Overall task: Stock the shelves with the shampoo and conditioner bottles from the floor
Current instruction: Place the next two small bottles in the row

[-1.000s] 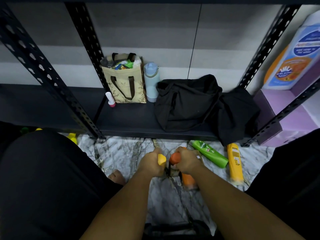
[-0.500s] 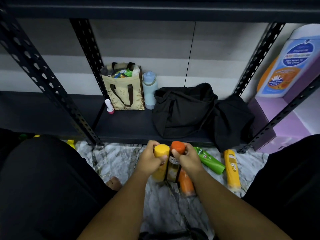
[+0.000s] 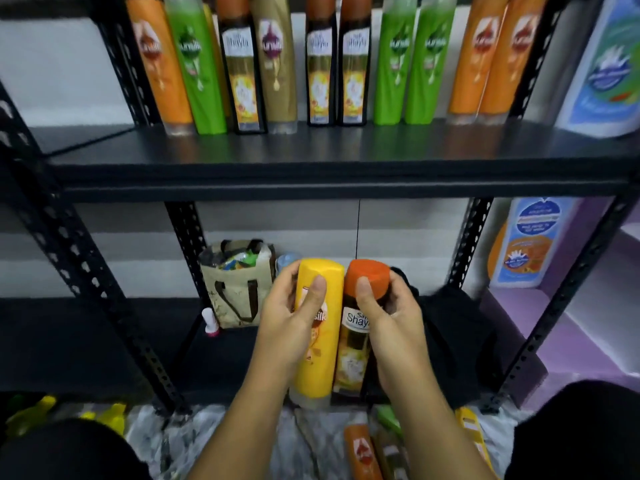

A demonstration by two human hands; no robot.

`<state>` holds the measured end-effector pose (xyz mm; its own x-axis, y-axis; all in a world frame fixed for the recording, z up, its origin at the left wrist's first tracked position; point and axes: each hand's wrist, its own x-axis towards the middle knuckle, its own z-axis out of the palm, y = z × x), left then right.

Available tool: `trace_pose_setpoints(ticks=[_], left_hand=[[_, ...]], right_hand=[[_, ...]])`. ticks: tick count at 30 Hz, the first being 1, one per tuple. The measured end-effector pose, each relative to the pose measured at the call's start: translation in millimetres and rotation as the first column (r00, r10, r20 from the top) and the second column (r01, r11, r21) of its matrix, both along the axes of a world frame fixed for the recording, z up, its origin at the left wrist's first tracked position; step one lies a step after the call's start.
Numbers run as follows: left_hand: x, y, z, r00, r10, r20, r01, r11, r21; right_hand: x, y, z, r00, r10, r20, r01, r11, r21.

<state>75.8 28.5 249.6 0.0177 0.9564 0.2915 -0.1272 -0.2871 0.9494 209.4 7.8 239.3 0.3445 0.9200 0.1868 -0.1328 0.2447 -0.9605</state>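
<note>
While both forearms reach forward, the left hand (image 3: 294, 317) wraps round a tall yellow plastic shampoo bottle (image 3: 322, 365), thumb lying across its label and fingers behind it. Touching it side to side, a dark bottle with a round orange cap (image 3: 353, 355) sits in the right hand (image 3: 391, 323), thumb pressed on the cap's front and fingers curled behind the neck. Both bottles are held upright in front of the lower black metal shelf (image 3: 86, 341), below the upper black shelf board (image 3: 311, 161). On that board a row of orange, green, tan and dark bottles (image 3: 322, 64) stands near the wall. Behind the hands sit a beige tote bag with dark handles (image 3: 239, 292) and a black cloth bag (image 3: 450, 334). Below the right forearm, an orange bottle (image 3: 362, 452) lies on the marbled floor (image 3: 214, 438).
</note>
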Motion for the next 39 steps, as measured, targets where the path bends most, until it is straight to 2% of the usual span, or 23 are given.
trace_pose_setpoints(ticks=[7, 11, 16, 20, 22, 25, 27, 29, 32, 34, 39], left_hand=[[13.3, 25.0, 151.8, 0.998, -0.031, 0.059, 0.012, 0.957, 0.290], [22.8, 45.7, 229.9, 0.998, -0.037, 0.056, 0.011, 0.914, 0.405], [33.3, 86.1, 296.5, 0.996, 0.078, 0.035, -0.086, 0.878, 0.470], [44.0, 119.4, 299.9, 0.987, 0.146, -0.067, -0.100, 0.886, 0.453], [47.3, 132.3, 291.3, 0.987, 0.143, -0.072, -0.101, 0.906, 0.411], [48.9, 146.3, 280.4, 0.988, 0.140, -0.069, -0.105, 0.923, 0.371], [44.3, 151.4, 274.6, 0.990, 0.097, -0.103, -0.052, 0.925, 0.376], [34.6, 153.4, 265.5, 0.975, 0.030, -0.218, 0.048, 0.937, 0.346], [21.2, 153.4, 238.4, 0.887, -0.069, -0.457, 0.203, 0.947, 0.251], [18.7, 155.0, 226.0, 0.835, -0.055, -0.548, 0.214, 0.949, 0.230], [26.6, 187.0, 229.3, 0.794, 0.042, -0.606, 0.132, 0.962, 0.241]], right_hand=[[24.1, 11.5, 168.3, 0.992, 0.031, 0.120, -0.063, 0.961, 0.271], [33.2, 35.4, 249.6, 0.986, 0.075, 0.146, -0.117, 0.946, 0.304], [42.9, 73.9, 316.0, 0.982, 0.046, 0.181, -0.109, 0.928, 0.355], [49.7, 104.8, 322.3, 0.985, 0.004, 0.173, -0.068, 0.928, 0.366], [50.1, 115.9, 315.7, 0.981, -0.018, 0.191, -0.051, 0.936, 0.349], [50.0, 127.8, 304.2, 0.961, -0.063, 0.268, -0.034, 0.939, 0.341], [54.6, 131.1, 299.1, 0.934, -0.060, 0.352, -0.067, 0.938, 0.340], [64.2, 130.3, 289.8, 0.881, 0.015, 0.472, -0.162, 0.949, 0.271], [82.0, 133.7, 256.4, 0.772, 0.195, 0.605, -0.307, 0.948, 0.085], [90.2, 142.4, 237.3, 0.740, 0.229, 0.632, -0.309, 0.951, 0.017], [93.8, 180.0, 236.2, 0.738, 0.202, 0.644, -0.269, 0.963, 0.006]])
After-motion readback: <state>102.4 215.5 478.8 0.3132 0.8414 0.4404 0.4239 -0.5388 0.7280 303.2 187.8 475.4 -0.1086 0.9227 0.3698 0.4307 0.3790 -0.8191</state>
